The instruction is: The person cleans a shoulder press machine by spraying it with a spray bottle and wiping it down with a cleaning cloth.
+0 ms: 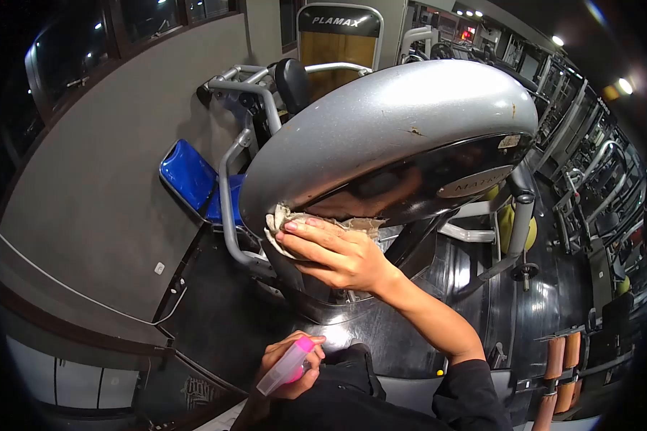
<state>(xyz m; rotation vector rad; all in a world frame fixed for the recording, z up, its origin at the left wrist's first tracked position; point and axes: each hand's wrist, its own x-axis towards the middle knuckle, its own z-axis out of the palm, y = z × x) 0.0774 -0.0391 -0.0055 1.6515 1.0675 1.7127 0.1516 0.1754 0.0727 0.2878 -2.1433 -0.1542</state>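
Observation:
My right hand (341, 255) presses a crumpled off-white cloth (279, 221) against the lower left end of a big curved silver machine housing (381, 118). Its fingers lie closed over the cloth and hide part of it. The housing has scuffs and a black side panel (402, 187) with an oval badge. Low and close to my body, my left hand (295, 384) is wrapped round a spray bottle (284, 370) with a pink nozzle and a clear top. The lower part of the bottle is hidden by the hand.
Behind the housing stand a blue padded seat (188, 172) and grey tubular frames (230, 194). A grey wall (115, 144) with a loose white cable runs along the left. More gym machines (589, 165) fill the right, with brown rollers (564, 355) at the lower right. The floor (216, 316) is black.

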